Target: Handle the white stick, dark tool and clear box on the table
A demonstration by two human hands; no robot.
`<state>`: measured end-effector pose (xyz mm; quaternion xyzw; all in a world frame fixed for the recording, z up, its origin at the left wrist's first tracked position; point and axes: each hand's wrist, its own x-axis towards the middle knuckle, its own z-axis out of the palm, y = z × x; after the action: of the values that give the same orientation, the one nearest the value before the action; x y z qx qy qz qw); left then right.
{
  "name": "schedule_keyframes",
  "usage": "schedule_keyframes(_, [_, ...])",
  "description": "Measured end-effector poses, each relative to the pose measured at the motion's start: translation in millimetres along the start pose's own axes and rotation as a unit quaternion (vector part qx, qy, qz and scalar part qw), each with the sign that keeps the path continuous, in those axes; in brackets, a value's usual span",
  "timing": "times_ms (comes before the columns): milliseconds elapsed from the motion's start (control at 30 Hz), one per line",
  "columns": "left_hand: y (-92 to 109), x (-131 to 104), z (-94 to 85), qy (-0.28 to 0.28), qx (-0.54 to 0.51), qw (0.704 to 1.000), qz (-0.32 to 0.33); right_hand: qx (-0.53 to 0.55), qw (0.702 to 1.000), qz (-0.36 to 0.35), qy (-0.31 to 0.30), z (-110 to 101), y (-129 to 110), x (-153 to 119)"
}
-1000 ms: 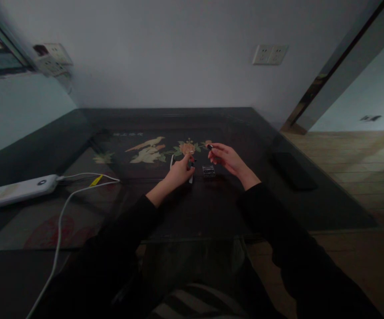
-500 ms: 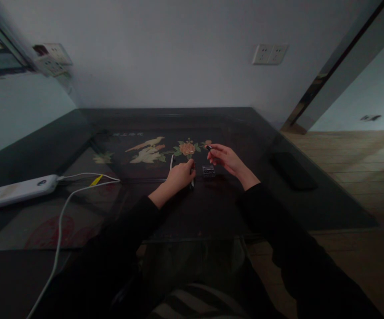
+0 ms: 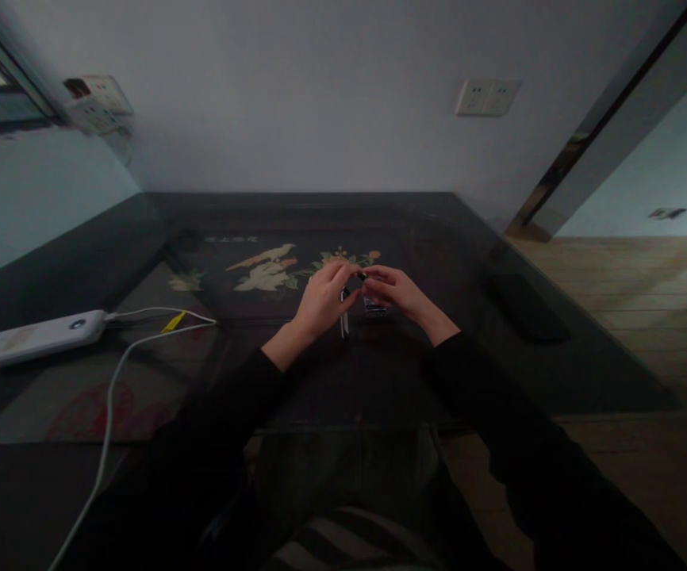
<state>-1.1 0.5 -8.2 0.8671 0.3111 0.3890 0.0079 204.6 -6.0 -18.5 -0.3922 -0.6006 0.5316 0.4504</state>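
Observation:
My right hand (image 3: 400, 293) is closed in a pinch on a small black piece (image 3: 362, 276), whose exact kind is too small to tell. From the other side my left hand (image 3: 321, 300) reaches the same piece, its index finger and thumb curved around it. A thin white strip-like item with a dark upper end (image 3: 344, 323) lies below the left thumb, partly covered by that hand. Under the right fingers stands a small clear box (image 3: 375, 309), its top partly hidden.
The dark glossy tabletop (image 3: 343, 381) bears a flower and bird picture (image 3: 266, 274). A white power bank (image 3: 37, 339) with a white cable (image 3: 107, 412) lies left, a black phone-like slab (image 3: 527, 308) right. Wall sockets (image 3: 487, 97) are behind.
My left hand has left the white item and moved up and right to the black piece. My right hand has shifted slightly down and left, so both hands now meet over the clear box.

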Motion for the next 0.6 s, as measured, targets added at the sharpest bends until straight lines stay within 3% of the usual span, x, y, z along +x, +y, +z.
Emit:
schedule_keyframes(133, [-0.8,-1.8,1.3,0.020,0.009,0.999,0.047,-0.008,1.000,0.007,-0.015,6.7,0.0,-1.1])
schedule_keyframes(300, [-3.9,-3.1,0.7,0.012,0.036,0.998,0.056,-0.015,0.999,-0.001,-0.040,10.4,-1.9,-1.9])
schedule_keyframes(467, [-0.7,-2.8,-4.0,-0.013,0.015,1.000,-0.001,-0.008,0.999,-0.006,-0.036,11.3,0.0,-0.8])
schedule_keyframes(600, [3.4,-0.9,-6.5,0.006,-0.066,0.996,-0.067,0.006,1.000,-0.009,-0.004,9.8,2.5,1.3])
